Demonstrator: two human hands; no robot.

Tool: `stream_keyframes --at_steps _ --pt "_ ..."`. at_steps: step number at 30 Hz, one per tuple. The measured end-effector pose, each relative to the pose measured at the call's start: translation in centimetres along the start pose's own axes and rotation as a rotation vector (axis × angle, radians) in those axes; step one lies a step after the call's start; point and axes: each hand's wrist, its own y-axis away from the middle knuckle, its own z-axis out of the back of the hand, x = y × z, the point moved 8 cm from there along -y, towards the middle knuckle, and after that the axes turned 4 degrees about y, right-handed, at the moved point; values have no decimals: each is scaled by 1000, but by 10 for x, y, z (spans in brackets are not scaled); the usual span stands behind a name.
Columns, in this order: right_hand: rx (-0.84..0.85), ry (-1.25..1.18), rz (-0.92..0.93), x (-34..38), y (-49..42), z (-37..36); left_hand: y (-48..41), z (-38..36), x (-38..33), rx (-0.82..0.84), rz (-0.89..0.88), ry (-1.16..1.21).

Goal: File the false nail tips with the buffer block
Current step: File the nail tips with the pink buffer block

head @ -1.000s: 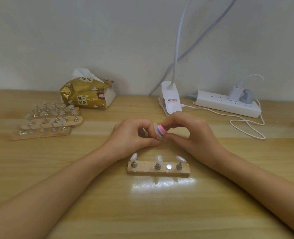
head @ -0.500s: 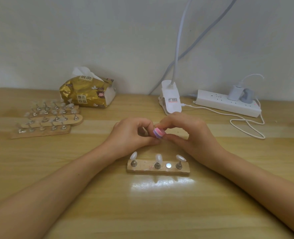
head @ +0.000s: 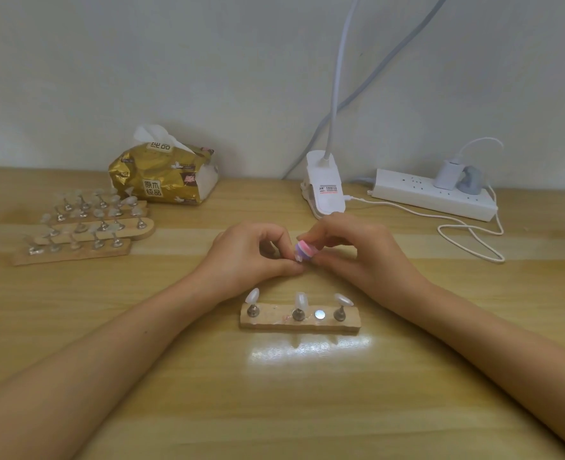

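- Head view: right hand (head: 357,254) grips the buffer block (head: 305,250) with curled fingers. Left hand (head: 248,257) pinches a pale nail tip (head: 298,259), mostly hidden.
- The block touches the tip at the left fingertips, over mid-table (head: 307,410), just behind the wooden holder (head: 268,322).
- Risk: the pinch on the tip looks shallow, so a hard stroke could flick it out or scuff skin.
- Risk: a dropped wrist could knock the holder's standing tips.
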Motion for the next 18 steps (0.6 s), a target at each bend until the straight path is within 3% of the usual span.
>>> stream_keyframes --at_steps 4,18 --pt "-2 28 59 6 1 -1 0 0 1 -8 5 10" --pt "0 -54 -36 5 1 2 -2 0 3 -4 16 23"
